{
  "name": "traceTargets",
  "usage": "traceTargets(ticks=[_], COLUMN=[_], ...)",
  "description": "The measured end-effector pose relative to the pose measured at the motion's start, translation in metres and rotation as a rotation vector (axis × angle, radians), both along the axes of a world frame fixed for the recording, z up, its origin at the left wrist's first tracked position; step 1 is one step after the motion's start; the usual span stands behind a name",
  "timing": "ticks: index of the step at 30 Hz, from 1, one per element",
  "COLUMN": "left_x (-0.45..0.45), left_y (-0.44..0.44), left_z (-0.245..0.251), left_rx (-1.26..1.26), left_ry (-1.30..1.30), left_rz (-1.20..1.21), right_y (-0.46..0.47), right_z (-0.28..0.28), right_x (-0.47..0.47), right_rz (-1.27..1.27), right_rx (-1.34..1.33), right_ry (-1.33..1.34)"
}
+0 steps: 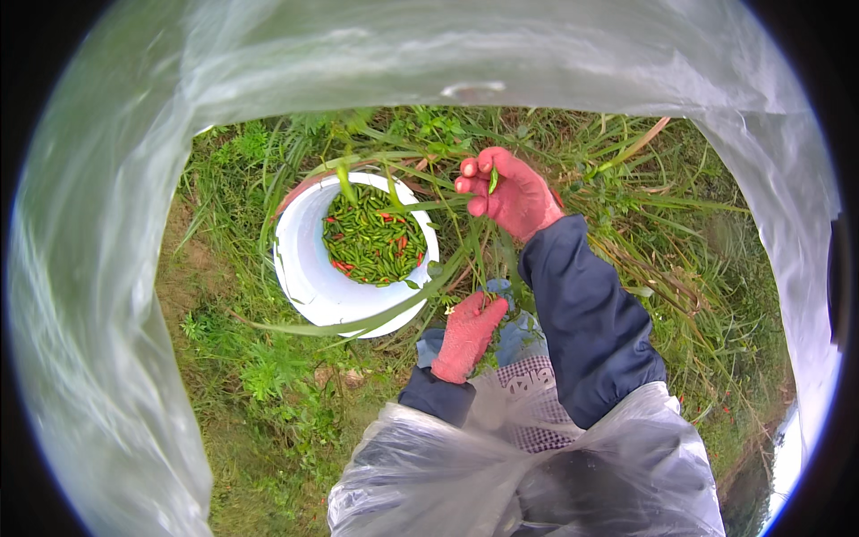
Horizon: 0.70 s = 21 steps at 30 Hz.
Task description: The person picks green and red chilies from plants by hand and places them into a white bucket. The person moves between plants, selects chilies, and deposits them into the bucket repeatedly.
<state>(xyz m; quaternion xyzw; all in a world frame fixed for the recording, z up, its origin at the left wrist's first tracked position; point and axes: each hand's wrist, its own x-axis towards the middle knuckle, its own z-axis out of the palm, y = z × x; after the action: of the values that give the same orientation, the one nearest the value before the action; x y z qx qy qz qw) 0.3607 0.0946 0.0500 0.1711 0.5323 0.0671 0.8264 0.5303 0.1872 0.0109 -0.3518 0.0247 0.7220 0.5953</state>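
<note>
My right hand (513, 194), in a pink fabric glove with bare fingertips or worn tips, is raised to the right of the bucket, fingers curled around a small green chili pepper (494, 180) that shows at the palm. Lower down, my left hand (470, 335), gloved in the same pink, pinches a thin green plant stem (484, 268) near my legs. A white plastic bucket (315, 295) stands to the left of both hands. Inside it lies a heap of small chili peppers (376, 235), mostly green with some red ones. Long green blades cross over its rim.
Tall grass (644, 221) and leafy weeds (275, 369) surround the bucket. Bare brown soil (194, 262) shows at the left. Translucent plastic sheeting (100, 282) frames the view, and a clear plastic cover (436, 463) lies over my clothes. Small red spots dot the greenery at the lower right.
</note>
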Motion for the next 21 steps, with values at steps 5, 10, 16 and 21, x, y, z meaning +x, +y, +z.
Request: traceTargets(ticks=[5,10,16,21], left_x=[0.001,0.002,-0.001,-0.003], left_y=[-0.003,-0.006,-0.015,-0.019], left_z=[0.001,0.000,-0.008,-0.013], left_rx=[0.099,0.111,0.134,0.145], left_ry=[0.041,0.095,0.083,0.069], left_rz=[-0.060,-0.094,-0.058,-0.038], right_y=[0.013,0.023,0.036,0.038], right_z=[0.021,0.030,0.036,0.038], right_x=[-0.015,-0.052,-0.070,-0.071], right_rz=[0.173,0.282,0.250,0.245], right_rx=[-0.160,-0.187,-0.185,-0.205], right_ry=[0.008,0.000,-0.239,-0.254])
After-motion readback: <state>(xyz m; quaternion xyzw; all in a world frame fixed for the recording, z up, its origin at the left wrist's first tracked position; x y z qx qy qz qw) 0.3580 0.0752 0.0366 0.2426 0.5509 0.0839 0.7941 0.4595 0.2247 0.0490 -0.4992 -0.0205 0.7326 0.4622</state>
